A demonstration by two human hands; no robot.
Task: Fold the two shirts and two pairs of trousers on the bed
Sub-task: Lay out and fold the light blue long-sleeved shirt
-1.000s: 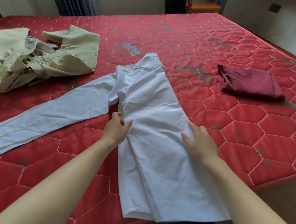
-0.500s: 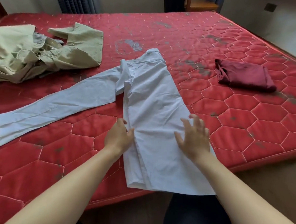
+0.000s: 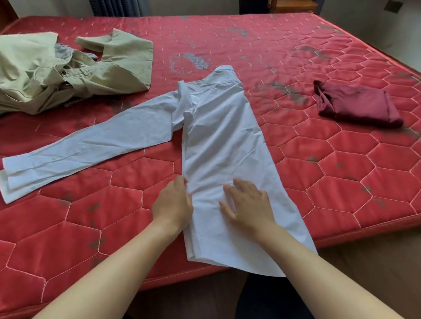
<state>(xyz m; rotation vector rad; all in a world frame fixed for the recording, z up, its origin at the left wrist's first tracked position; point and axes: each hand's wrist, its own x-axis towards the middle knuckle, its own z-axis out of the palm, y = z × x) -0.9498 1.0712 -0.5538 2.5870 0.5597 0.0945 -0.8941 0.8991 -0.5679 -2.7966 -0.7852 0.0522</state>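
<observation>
Presses white shirt [image 3: 220,140] flat with spread right hand [image 3: 248,207]; touches its folded edge with left hand [image 3: 172,205], grip unclear

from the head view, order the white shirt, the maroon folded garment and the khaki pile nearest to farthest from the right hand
1. white shirt: directly under the right hand, which lies flat on it.
2. maroon folded garment: farther back, on the right.
3. khaki pile: back left, beyond the shirt.
</observation>
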